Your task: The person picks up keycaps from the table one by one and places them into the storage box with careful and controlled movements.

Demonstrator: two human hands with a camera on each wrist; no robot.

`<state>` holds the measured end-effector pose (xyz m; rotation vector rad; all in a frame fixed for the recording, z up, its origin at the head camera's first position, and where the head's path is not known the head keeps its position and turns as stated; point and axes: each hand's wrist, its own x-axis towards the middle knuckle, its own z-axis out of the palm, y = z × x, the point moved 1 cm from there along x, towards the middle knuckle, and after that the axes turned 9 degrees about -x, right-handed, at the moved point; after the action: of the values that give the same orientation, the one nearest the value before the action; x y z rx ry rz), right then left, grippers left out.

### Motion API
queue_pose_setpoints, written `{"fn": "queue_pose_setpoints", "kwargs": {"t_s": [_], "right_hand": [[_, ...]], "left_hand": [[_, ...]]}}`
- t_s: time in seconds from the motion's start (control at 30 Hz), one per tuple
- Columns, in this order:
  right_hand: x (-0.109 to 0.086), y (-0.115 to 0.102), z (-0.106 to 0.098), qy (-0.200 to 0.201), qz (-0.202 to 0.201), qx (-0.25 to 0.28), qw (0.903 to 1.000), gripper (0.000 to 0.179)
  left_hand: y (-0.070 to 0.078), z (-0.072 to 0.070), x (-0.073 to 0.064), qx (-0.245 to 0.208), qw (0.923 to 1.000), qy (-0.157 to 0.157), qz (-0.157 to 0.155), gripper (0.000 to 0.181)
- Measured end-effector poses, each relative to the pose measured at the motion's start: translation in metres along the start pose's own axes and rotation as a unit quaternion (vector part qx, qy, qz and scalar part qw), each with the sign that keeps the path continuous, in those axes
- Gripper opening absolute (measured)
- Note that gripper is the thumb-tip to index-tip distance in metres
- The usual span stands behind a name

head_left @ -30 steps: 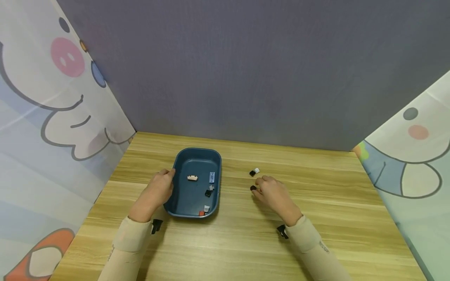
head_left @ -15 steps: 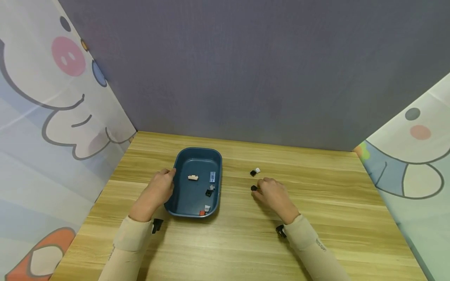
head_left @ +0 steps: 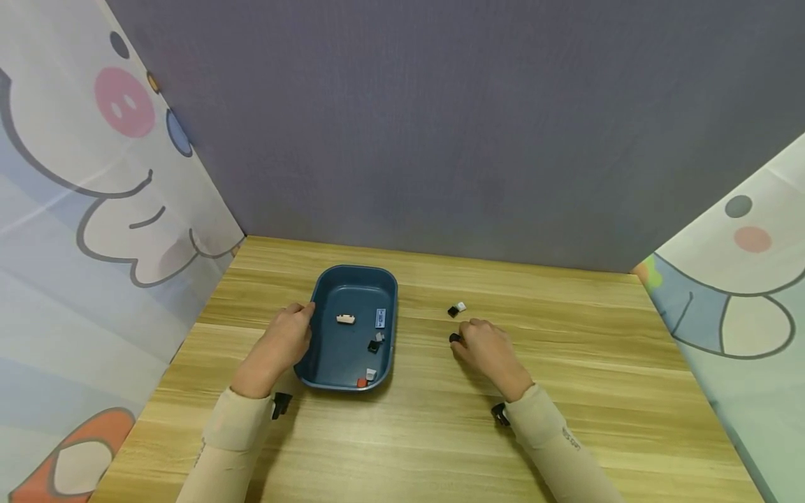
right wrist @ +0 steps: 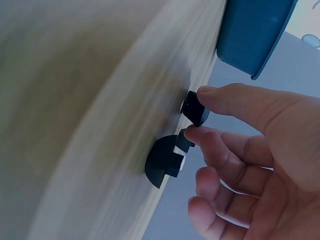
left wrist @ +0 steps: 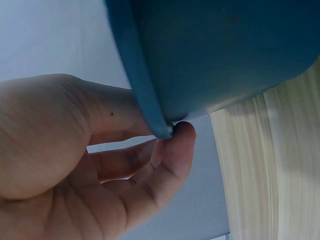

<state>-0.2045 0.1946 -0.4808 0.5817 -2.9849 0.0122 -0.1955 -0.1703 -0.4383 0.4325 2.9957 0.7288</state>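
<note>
My left hand (head_left: 284, 339) grips the left rim of a dark blue plastic tray (head_left: 326, 363); the left wrist view shows thumb and fingers pinching the rim (left wrist: 142, 85). Thumb and index finger of my right hand (head_left: 489, 349) pinch a small black toy-brick piece (right wrist: 194, 108), close at the table surface. Just below it in the right wrist view lies a half-round dark piece (right wrist: 161, 159) with a squared knob, which my hand hides in the head view. Farther back, a black piece (head_left: 453, 311) and a white piece (head_left: 461, 307) lie side by side.
Inside the tray lie a pale pink piece (head_left: 345, 318), a blue printed tile (head_left: 380, 318), a black piece (head_left: 374, 346), a grey piece (head_left: 380, 337), a white piece (head_left: 371, 374) and a red piece (head_left: 361, 382). A grey panel (head_left: 440, 140) rises behind the wooden table (head_left: 415, 440).
My right fingers have shifted slightly and cover more of the small black piece. The left hand and the tray have stayed in place.
</note>
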Motion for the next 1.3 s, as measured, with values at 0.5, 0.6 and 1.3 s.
{"fn": "queue_pose_setpoints", "kwargs": {"t_s": [0.5,0.6,1.3], "right_hand": [[0.006,-0.012,-0.013,0.017,-0.003,0.011,0.9998,0.019],[0.009,-0.020,-0.021,0.043,-0.022,0.002,0.9988,0.020],[0.023,-0.094,-0.048,0.089,-0.124,0.027,0.9878,0.022]], "left_hand": [[0.000,-0.001,-0.001,0.000,0.9999,0.011,0.004,0.040],[0.000,-0.001,0.000,-0.001,0.9999,0.012,0.006,0.041],[0.001,0.000,-0.001,0.001,1.0000,0.003,0.003,0.041]]}}
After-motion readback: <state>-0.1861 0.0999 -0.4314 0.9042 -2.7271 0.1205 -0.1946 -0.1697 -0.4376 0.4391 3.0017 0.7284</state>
